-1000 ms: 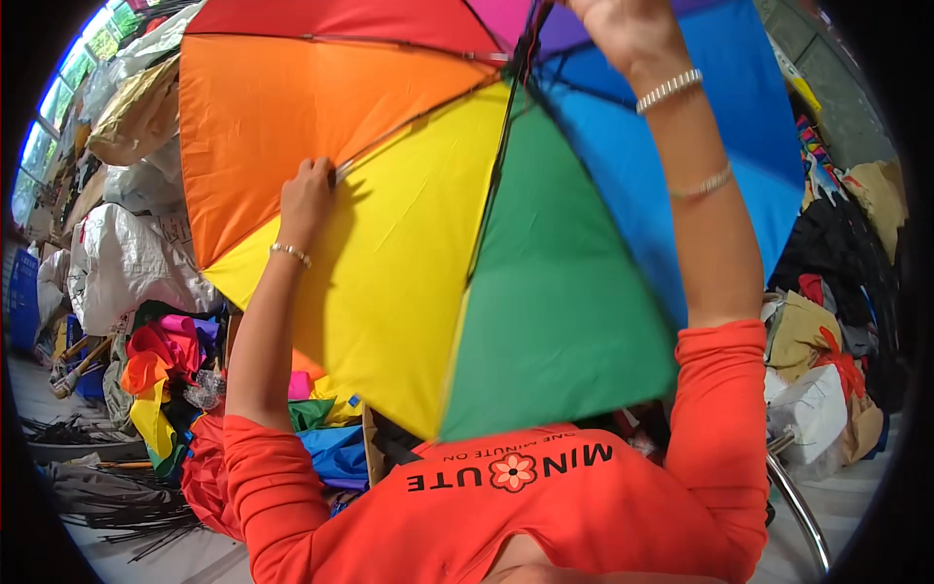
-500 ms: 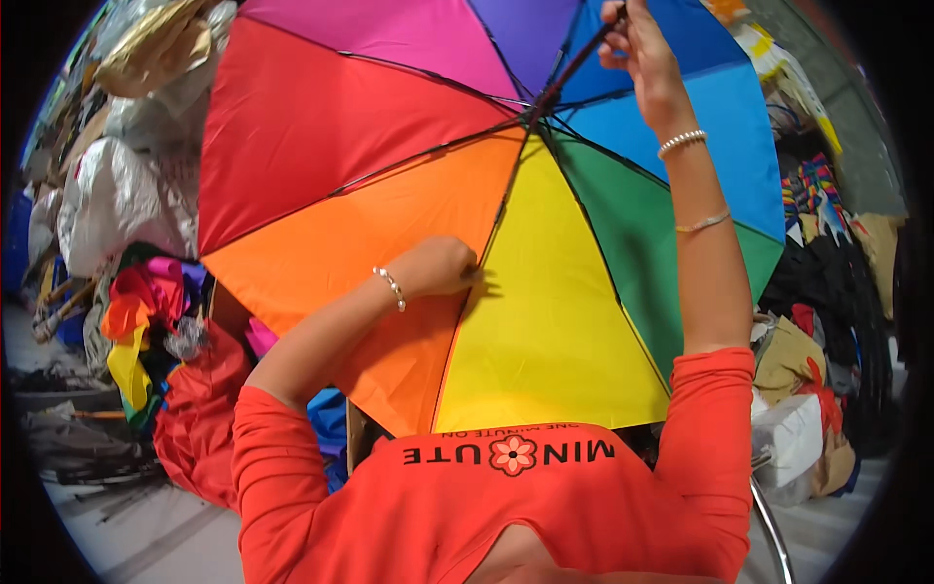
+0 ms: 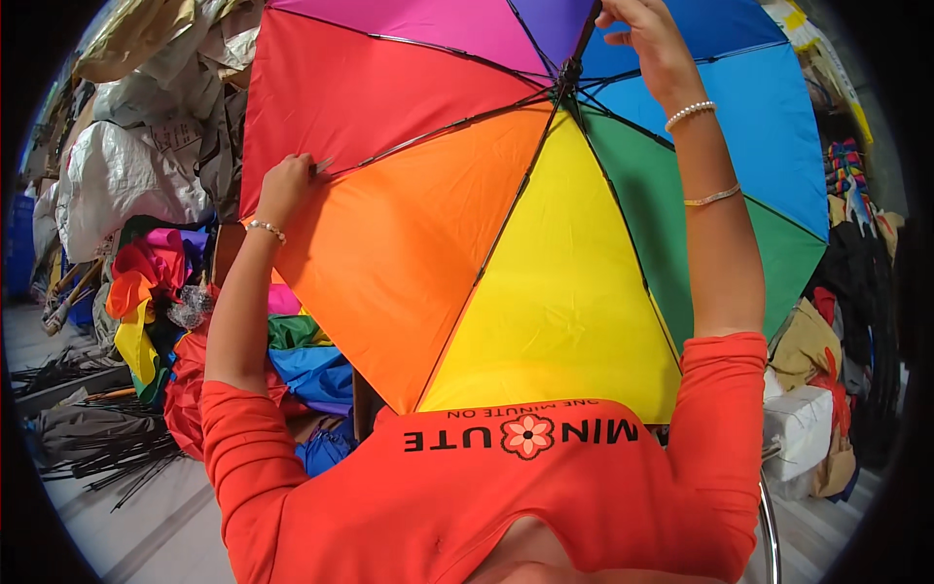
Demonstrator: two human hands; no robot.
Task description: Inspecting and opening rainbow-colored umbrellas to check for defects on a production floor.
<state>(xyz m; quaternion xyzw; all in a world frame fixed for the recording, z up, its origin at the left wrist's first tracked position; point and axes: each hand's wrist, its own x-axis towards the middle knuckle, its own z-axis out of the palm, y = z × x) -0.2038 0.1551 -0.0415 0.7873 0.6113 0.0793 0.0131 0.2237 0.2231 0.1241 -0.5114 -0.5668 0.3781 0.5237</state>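
Note:
An opened rainbow umbrella (image 3: 564,292) fills the middle of the view, its inside with the black ribs facing me. My left hand (image 3: 289,185) is closed in a pinch at the rib between the red and orange panels, near the canopy's left edge. A small pale blur shows at its fingertips, too unclear to name. At the top edge, my right hand (image 3: 650,44) is at the dark umbrella shaft (image 3: 587,39), its upper fingers cut off by the frame. The ribs meet at the black hub (image 3: 567,73) below that hand.
At the left lie crumpled multicoloured fabric (image 3: 146,292), white plastic bags (image 3: 122,190) and a bundle of thin black rods (image 3: 117,443). To the right are dark cloth (image 3: 861,302), a white package (image 3: 798,428) and a curved metal tube (image 3: 772,526).
My left hand has moved left and up, from the orange-yellow rib to the red-orange one. The umbrella has shifted slightly right and up; my right hand has risen a little with the shaft.

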